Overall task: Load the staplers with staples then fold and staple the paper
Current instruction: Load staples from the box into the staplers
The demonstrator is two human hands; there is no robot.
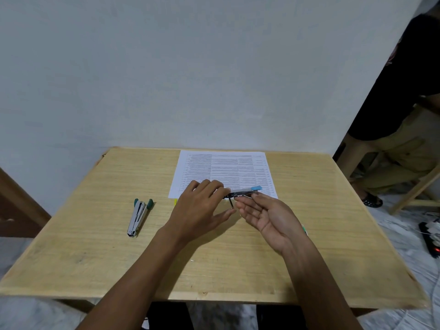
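A small stapler with a blue tip (247,191) is held above the table's middle, its metal magazine showing and a thin rod hanging below it. My left hand (202,208) grips its left end, palm down. My right hand (264,215) is palm up, its fingertips pinching a thin metal piece at the stapler's underside; I cannot tell if it is a strip of staples. A second stapler with green ends (138,217) lies open on the table to the left. A printed sheet of paper (223,170) lies flat at the far edge.
The wooden table (95,258) stands against a white wall. A small yellow object (175,201) peeks out by the paper's near left corner. Another person sits at the right (400,129). A power strip (431,236) lies on the floor.
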